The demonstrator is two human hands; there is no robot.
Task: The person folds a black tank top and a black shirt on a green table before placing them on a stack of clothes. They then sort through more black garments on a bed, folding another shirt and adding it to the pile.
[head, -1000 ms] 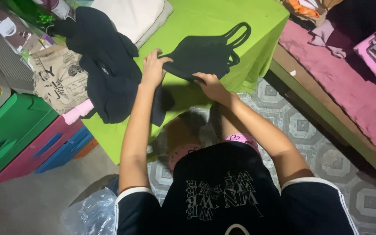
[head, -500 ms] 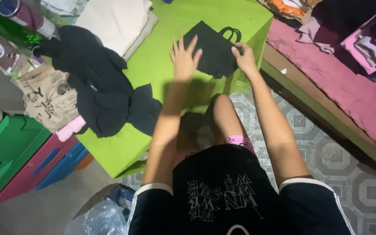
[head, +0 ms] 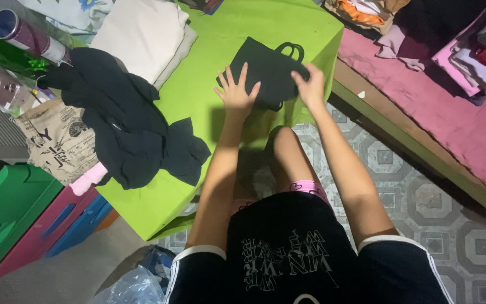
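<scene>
Black top [head: 268, 70], folded small, flat on the green cover [head: 198, 95] near the far right corner of the table, two strap loops [head: 291, 50] poking out at the far edge. Left hand [head: 236, 93] laid on the near left part of it, palm down, fingers spread wide, gripping nothing, only pressing. Right hand [head: 310, 87] on the right edge of the same top, fingers bent over the cloth; pinching or merely pressing, impossible to tell from here. Both arms stretched out over the table edge.

Well apart to the left on the same cover: black pile [head: 125, 129], loose and unfolded, one flap hanging toward the near edge. Beyond it, cream fold [head: 142, 34], neat and flat. Printed paper bag [head: 54, 141] just beside the pile, off the left side of the table. Pink bed [head: 423, 95] to the right, stacked clothes on it.

By the look of things, folding step close to finished: shape already compact, hands smoothing and squaring it rather than turning cloth over. Loops not tucked in. Next move, as a judgement: even pressure from the flat hand so the layers stay put, a light touch at the right edge to keep the fold from springing open, care with the loops, and room kept from the table corner just beside the top.
</scene>
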